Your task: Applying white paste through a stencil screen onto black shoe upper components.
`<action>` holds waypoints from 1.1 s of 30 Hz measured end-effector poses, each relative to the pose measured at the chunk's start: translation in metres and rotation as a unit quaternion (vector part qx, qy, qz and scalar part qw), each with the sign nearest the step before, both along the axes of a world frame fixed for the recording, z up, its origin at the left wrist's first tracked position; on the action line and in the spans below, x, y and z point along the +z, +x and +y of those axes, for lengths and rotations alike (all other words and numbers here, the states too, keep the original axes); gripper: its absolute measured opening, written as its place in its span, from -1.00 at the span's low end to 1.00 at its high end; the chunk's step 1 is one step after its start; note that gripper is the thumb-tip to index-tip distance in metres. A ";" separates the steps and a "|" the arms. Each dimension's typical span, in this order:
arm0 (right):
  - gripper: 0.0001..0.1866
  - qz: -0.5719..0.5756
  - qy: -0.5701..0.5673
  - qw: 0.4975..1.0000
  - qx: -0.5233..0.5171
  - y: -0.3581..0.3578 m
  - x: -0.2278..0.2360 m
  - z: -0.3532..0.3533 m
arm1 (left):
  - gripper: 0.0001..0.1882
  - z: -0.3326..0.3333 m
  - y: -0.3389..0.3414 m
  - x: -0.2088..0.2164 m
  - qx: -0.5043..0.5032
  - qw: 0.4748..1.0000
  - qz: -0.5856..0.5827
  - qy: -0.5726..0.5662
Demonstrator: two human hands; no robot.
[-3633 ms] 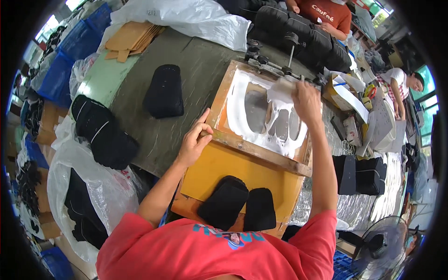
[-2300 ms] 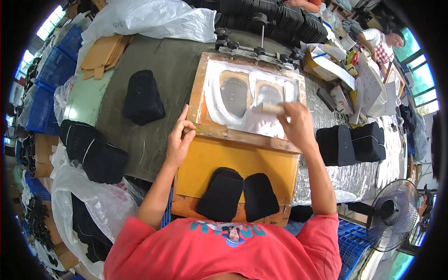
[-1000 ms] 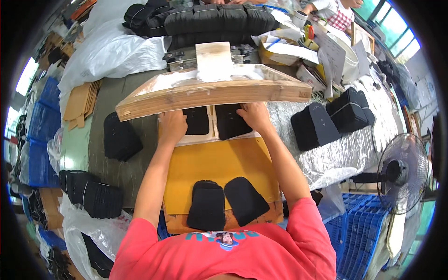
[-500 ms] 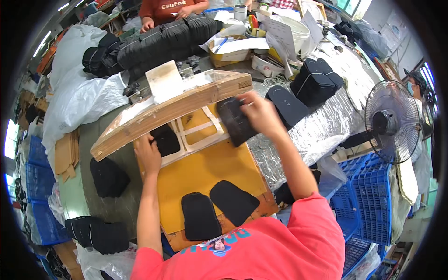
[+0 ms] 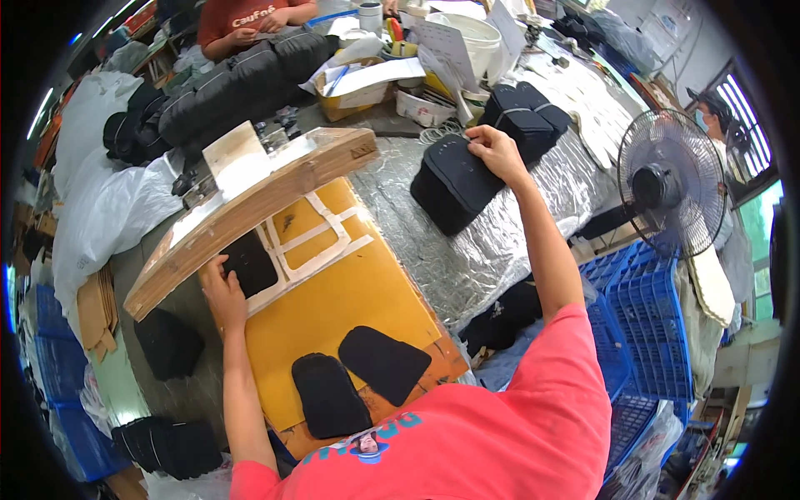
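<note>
My right hand point(image 5: 497, 157) reaches out to the right and pinches the far end of a black rounded fabric pad point(image 5: 463, 171), which lies on top of a stack of like pads. My left hand point(image 5: 223, 293) has its fingers closed at the edge of another black pad point(image 5: 251, 265), set in a pale template point(image 5: 305, 261) on the yellow board point(image 5: 310, 312). A tilted wooden frame point(image 5: 258, 218) stands over the template and hides part of it. Two loose black pads point(image 5: 330, 395) point(image 5: 384, 364) lie on the board's near side.
Bundled black pads point(image 5: 523, 125) stand behind the right stack. More black piles point(image 5: 169, 343) sit left of the board. A fan point(image 5: 669, 183) and blue crates point(image 5: 642, 325) are at the right. Across the table another person point(image 5: 250, 25) works beside dark bundles point(image 5: 246, 83).
My right hand has carried a black pad away from beside the frame and onto the right stack. My left hand stays at the template's left side. The whole view has shifted.
</note>
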State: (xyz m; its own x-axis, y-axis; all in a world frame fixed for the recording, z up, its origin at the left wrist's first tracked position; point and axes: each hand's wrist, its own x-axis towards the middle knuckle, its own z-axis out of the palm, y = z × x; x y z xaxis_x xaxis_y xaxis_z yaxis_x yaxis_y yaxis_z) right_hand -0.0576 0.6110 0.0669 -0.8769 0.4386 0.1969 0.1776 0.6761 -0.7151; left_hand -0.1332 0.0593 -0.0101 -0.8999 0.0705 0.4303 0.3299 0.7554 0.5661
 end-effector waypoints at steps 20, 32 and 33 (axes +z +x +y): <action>0.16 -0.112 0.220 0.968 0.040 0.051 0.011 -0.050 | -0.71 -0.030 0.017 0.003 -0.025 0.950 0.039 0.310; -0.03 -0.031 0.236 0.963 0.129 0.038 0.002 -0.035 | -0.70 -0.162 0.123 0.076 0.138 0.875 0.165 0.434; -0.03 -0.035 0.223 0.965 0.132 0.036 -0.003 -0.032 | -0.71 -0.176 0.124 0.075 0.157 0.868 0.178 0.437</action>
